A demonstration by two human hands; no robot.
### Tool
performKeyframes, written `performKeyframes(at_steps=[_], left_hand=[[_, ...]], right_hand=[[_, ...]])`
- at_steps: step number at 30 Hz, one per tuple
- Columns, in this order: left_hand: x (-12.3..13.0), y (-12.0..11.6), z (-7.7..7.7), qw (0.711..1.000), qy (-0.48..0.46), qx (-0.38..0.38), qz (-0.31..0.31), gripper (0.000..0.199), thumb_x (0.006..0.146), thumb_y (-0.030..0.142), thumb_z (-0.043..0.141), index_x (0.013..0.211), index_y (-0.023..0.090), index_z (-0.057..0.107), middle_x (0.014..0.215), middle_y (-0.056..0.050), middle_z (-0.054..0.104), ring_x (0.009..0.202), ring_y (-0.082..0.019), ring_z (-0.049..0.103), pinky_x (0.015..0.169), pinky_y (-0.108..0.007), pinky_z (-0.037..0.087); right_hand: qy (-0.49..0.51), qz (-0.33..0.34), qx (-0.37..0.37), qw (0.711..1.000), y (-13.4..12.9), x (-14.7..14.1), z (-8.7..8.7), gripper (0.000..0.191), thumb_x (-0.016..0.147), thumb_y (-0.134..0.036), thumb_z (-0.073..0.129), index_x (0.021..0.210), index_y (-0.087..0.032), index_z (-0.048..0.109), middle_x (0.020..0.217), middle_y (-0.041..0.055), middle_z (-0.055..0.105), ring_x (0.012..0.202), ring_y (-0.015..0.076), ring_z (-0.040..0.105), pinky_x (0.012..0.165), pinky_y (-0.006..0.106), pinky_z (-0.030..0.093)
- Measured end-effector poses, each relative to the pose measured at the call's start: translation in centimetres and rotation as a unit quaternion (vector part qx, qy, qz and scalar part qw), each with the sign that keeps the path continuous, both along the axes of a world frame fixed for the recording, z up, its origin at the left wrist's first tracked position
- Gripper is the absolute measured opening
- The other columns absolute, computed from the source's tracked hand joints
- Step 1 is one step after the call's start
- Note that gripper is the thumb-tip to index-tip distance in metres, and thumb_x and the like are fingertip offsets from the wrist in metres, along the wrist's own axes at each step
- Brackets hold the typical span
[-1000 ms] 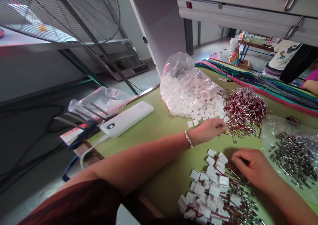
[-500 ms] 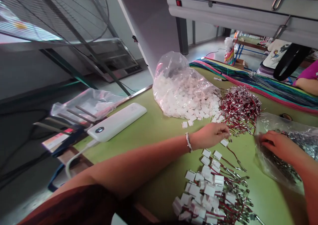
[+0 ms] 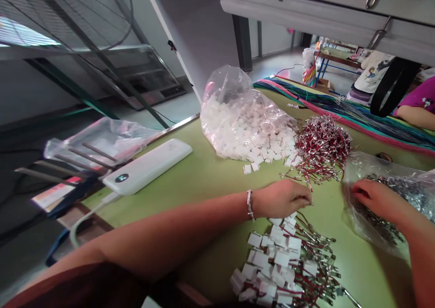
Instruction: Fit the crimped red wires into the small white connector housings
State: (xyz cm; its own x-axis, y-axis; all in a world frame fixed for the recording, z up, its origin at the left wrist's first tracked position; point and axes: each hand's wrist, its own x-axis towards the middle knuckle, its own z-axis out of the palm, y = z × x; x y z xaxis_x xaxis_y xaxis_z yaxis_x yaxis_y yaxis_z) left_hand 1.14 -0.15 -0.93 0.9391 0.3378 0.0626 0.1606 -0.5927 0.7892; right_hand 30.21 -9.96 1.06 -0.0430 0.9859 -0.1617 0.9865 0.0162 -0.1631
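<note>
My left hand (image 3: 287,198) is closed in a pinch just above the heap of white connectors with red wires (image 3: 278,258); what its fingertips hold is too small to make out. My right hand (image 3: 379,199) has curled fingers at the mouth of a clear bag of metal terminals (image 3: 413,190), its fingertips partly hidden. Beyond my left hand lies a pile of short red wires with metal ends (image 3: 322,140). Beside that pile, an open clear bag (image 3: 231,113) spills loose white housings (image 3: 272,149) onto the green tabletop.
A white power bank (image 3: 149,166) with a cable lies on the left. Long coloured wires (image 3: 340,113) run along the far edge. A black roll of tape (image 3: 384,157) sits behind the terminal bag. A person's arm (image 3: 416,116) shows at the far right.
My left hand has moved from the near edge of the red wire pile towards me, over the top of the connector heap. My right hand stays at the terminal bag. The view has shifted slightly.
</note>
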Motion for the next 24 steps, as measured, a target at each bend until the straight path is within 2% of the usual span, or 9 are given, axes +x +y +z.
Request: performKeyframes(at_steps=[3,5,7,10,14,16,19,22,24], left_hand=[[0.4,0.3,-0.1,0.989,-0.002,-0.125,0.079,0.017,0.086,0.022,0.050,0.090,0.013,0.063,0.074,-0.002,0.065,0.063,-0.009,0.056,0.059,-0.021,0.044],[0.7,0.4,-0.1,0.980,-0.014,-0.171,0.100,0.017,0.085,0.026,0.051,0.088,0.013,0.063,0.068,-0.001,0.062,0.058,-0.008,0.052,0.055,-0.020,0.041],[0.7,0.4,0.0,0.978,-0.034,-0.177,0.108,0.017,0.085,0.026,0.052,0.082,0.013,0.063,0.065,0.001,0.059,0.057,-0.008,0.050,0.055,-0.020,0.041],[0.7,0.2,0.0,0.978,-0.044,-0.175,0.106,0.016,0.084,0.024,0.051,0.080,0.014,0.063,0.063,0.002,0.058,0.056,-0.007,0.050,0.055,-0.020,0.040],[0.5,0.1,-0.1,0.981,-0.043,-0.162,0.094,0.019,0.086,0.026,0.051,0.083,0.013,0.064,0.060,0.002,0.057,0.053,-0.007,0.050,0.051,-0.019,0.040],[0.3,0.1,-0.3,0.988,-0.048,-0.119,0.088,0.020,0.088,0.028,0.051,0.083,0.014,0.065,0.061,0.002,0.059,0.054,-0.007,0.051,0.052,-0.019,0.041],[-0.1,0.1,-0.6,0.994,-0.077,0.044,0.060,0.018,0.089,0.024,0.051,0.083,0.016,0.065,0.072,-0.001,0.066,0.064,-0.008,0.058,0.061,-0.020,0.045],[-0.4,0.0,-1.1,0.969,-0.096,0.228,0.019,0.019,0.090,0.020,0.047,0.084,0.018,0.065,0.073,0.000,0.067,0.067,-0.010,0.059,0.060,-0.022,0.043],[-0.6,-0.1,-1.4,0.950,-0.101,0.295,0.010,0.021,0.090,0.018,0.044,0.084,0.019,0.064,0.067,0.000,0.064,0.062,-0.010,0.057,0.055,-0.022,0.041]], right_hand=[[0.024,-0.064,0.071,0.995,-0.2,-2.1,0.5,0.020,0.088,-0.035,0.042,0.083,-0.022,0.058,0.064,0.0010,0.063,0.056,0.0173,0.056,0.055,0.028,0.037],[0.110,-0.047,0.099,0.988,-0.4,-4.8,0.4,0.022,0.090,-0.038,0.042,0.086,-0.023,0.057,0.062,-0.0012,0.062,0.055,0.0152,0.055,0.054,0.026,0.038],[0.189,-0.032,0.129,0.973,-0.5,-7.7,-0.1,0.023,0.090,-0.039,0.043,0.088,-0.022,0.059,0.063,-0.0017,0.061,0.056,0.0139,0.054,0.056,0.025,0.040],[0.265,-0.046,0.170,0.948,-0.4,-10.9,-1.2,0.022,0.090,-0.038,0.046,0.087,-0.022,0.061,0.065,-0.0016,0.060,0.057,0.0134,0.053,0.054,0.024,0.040],[0.322,-0.069,0.152,0.932,-0.3,-12.0,-1.7,0.022,0.088,-0.039,0.049,0.082,-0.021,0.062,0.063,-0.0022,0.058,0.056,0.0131,0.051,0.053,0.024,0.040],[0.339,-0.077,0.127,0.929,-0.3,-11.9,-1.5,0.023,0.086,-0.038,0.050,0.075,-0.021,0.061,0.059,-0.0028,0.056,0.055,0.0128,0.050,0.053,0.024,0.039],[0.376,-0.084,0.046,0.922,-0.5,-11.7,-1.3,0.027,0.085,-0.036,0.051,0.063,-0.021,0.055,0.054,-0.0032,0.054,0.053,0.0116,0.047,0.054,0.024,0.037],[0.435,-0.121,-0.035,0.891,-0.7,-11.9,-1.5,0.028,0.084,-0.037,0.051,0.062,-0.020,0.053,0.052,-0.0036,0.053,0.047,0.0093,0.041,0.050,0.023,0.033],[0.463,-0.150,-0.062,0.871,-0.9,-12.2,-1.7,0.029,0.083,-0.041,0.052,0.063,-0.020,0.053,0.050,-0.0043,0.051,0.042,0.0079,0.034,0.045,0.023,0.029]])
